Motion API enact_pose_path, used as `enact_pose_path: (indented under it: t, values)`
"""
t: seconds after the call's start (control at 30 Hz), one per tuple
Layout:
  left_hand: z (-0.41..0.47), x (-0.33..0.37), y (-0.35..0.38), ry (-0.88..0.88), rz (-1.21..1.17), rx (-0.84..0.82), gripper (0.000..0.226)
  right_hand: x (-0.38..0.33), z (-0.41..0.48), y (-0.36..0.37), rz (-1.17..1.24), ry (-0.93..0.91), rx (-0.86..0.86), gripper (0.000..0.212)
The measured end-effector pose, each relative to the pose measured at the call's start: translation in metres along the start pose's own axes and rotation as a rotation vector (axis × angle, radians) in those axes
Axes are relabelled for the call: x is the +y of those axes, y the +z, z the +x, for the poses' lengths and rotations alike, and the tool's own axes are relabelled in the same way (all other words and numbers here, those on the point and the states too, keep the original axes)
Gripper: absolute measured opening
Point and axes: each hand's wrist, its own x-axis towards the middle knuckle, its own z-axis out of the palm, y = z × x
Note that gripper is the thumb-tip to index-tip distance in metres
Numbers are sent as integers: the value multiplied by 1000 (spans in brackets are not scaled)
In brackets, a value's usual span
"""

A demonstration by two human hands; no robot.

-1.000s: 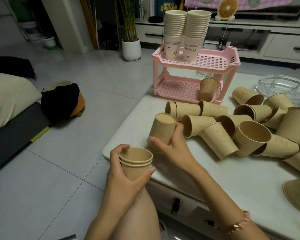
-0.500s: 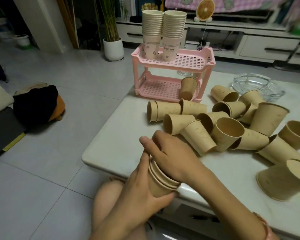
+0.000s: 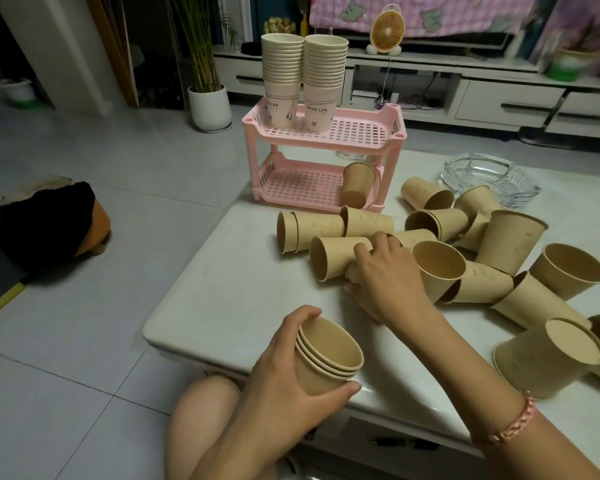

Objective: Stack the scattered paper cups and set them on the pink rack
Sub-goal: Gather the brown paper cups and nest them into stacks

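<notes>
My left hand (image 3: pixel 278 386) grips a stack of three brown paper cups (image 3: pixel 329 358), held upright over the near edge of the white table (image 3: pixel 236 292). My right hand (image 3: pixel 385 275) reaches into the pile of scattered brown cups (image 3: pixel 506 244), its fingers curled over a lying cup (image 3: pixel 352 271) that the hand mostly hides. Beside that hand lies another cup (image 3: pixel 333 258). At the table's far left corner stands the pink rack (image 3: pixel 361 133), with two tall stacks of white cups (image 3: pixel 302 77) on its top shelf. One brown cup (image 3: pixel 357 185) stands on the lower shelf.
A glass ashtray (image 3: pixel 489 178) sits behind the pile at the right. One upside-down cup (image 3: pixel 551 362) lies near the table's right front. On the floor to the left are a black bag (image 3: pixel 49 220) and a potted plant (image 3: pixel 210 105). My knee (image 3: pixel 201 410) is below the table's edge.
My right hand pushed a cup into the stack in my left hand, then let go and reached forward into the pile. The stack grew from two cups to three.
</notes>
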Motion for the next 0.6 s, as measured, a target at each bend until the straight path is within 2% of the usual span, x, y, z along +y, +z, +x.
enact_pose_path:
  t: [0.17, 0.23, 0.3, 0.33, 0.4, 0.5, 0.57, 0.6]
  values:
    - [4, -3, 2, -30, -21, 19, 76, 5, -14, -22, 131, -86, -83, 23]
    - [6, -6, 3, -56, -41, 26, 77, 12, -32, -36, 358, -79, 113, 22]
    - [8, -8, 7, -80, -72, 33, 83, 14, -50, -51, 779, -9, 388, 24]
    - [8, -7, 9, -90, -91, 36, 88, 11, -59, -56, 962, 12, 435, 23]
    - [11, -4, 15, -87, -126, 34, 98, -6, -76, -52, 1138, -13, 302, 21]
    - [16, 1, 19, -73, -122, 31, 99, -30, -90, -31, 1092, -11, 62, 35]
    - [19, 1, 16, -40, -95, 33, 89, -25, -88, -26, 1131, 30, 50, 37]
    - [20, 0, 14, -18, -87, 28, 83, -17, -84, -24, 1134, 52, 105, 32]
